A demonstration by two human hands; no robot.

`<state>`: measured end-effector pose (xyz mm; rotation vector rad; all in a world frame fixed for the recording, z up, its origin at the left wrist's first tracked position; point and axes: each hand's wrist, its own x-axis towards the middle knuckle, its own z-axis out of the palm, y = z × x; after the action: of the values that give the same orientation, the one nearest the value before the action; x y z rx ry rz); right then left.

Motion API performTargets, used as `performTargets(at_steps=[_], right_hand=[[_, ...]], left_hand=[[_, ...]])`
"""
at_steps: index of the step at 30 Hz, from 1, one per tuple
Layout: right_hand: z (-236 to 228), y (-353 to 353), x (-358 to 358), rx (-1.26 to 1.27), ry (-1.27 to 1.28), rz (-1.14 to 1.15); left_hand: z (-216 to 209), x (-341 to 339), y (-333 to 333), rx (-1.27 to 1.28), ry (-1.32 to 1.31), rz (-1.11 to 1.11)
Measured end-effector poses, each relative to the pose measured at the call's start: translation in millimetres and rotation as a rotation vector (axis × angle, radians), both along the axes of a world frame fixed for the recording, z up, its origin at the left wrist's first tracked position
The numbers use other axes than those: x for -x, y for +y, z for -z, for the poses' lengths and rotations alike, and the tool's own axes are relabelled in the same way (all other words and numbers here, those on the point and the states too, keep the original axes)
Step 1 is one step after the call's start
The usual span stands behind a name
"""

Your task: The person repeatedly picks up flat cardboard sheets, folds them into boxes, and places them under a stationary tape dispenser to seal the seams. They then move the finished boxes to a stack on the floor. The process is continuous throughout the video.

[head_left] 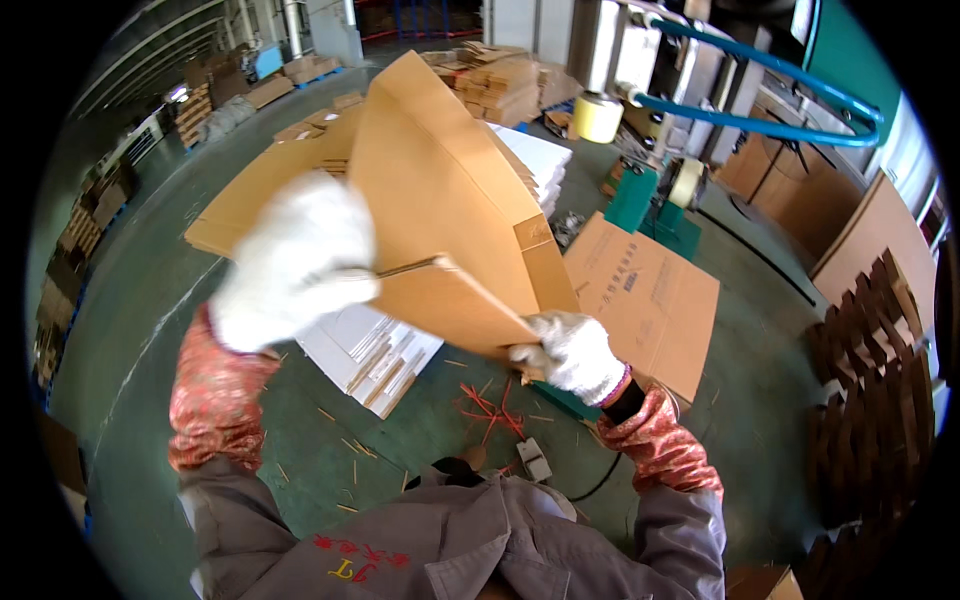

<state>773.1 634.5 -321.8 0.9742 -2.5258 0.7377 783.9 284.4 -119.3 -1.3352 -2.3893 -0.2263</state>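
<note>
A partly unfolded brown cardboard box [440, 190] is raised in front of me, its panels bent at the folds. My right hand [575, 355], in a white knitted glove, is closed on the near lower corner of this box. My left hand [300, 250], gloved the same way and smeared by motion, is at the left edge of the box's near flap; whether its fingers grip the flap does not show. Behind the left hand lies a pile of flat cardboard sheets [235, 195]. A printed cardboard box [645, 300] is just beyond my right hand.
White flat sheets [365, 350] lie low beneath the raised box. A machine with a blue tubular frame [770, 125] and tape rolls [597, 117] stands at the right. Stacked brown cardboard pieces [870, 400] line the right side. Red straps [490, 410] lie on the floor.
</note>
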Motion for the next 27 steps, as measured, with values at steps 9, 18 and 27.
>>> performTargets(at_steps=[9, 18, 27], right_hand=[[100, 62, -32, 1.017, -0.555, 0.488], [73, 65, -71, 1.083, -0.516, 0.921], [84, 71, -90, 0.641, -0.525, 1.133]], left_hand=[[144, 89, 164, 0.082, -0.103, 0.283], [172, 132, 256, 0.584, -0.028, 0.614], [107, 360, 202, 0.549, 0.149, -0.199]])
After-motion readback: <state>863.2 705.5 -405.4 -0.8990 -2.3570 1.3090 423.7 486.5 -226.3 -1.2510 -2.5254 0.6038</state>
